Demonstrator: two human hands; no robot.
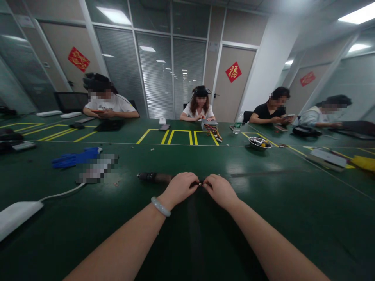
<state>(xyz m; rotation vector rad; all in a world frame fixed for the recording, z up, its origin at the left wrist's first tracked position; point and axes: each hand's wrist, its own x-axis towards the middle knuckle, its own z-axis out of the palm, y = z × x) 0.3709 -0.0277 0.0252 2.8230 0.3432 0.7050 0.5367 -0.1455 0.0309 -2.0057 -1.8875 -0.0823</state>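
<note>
In the middle of the table my left hand (pixel 182 187) and my right hand (pixel 221 190) meet, fingertips almost touching. Both are closed in a pinch around a small dark piece (pixel 200 184) with a shiny spot, mostly covered by the fingers; its kind cannot be made out. Just behind my left hand lies a dark power drill (pixel 154 177), its chuck pointing left and its other end hidden by the hand. A pale bracelet (pixel 161 207) circles my left wrist.
Blue gloves (pixel 74 157) lie at left, near a white power strip (pixel 20 216) with its cable. Farther back are a metal bowl (pixel 259 144) of small parts, a water bottle (pixel 238 123) and a metal box (pixel 209 125) with wires. Several people sit across the green table.
</note>
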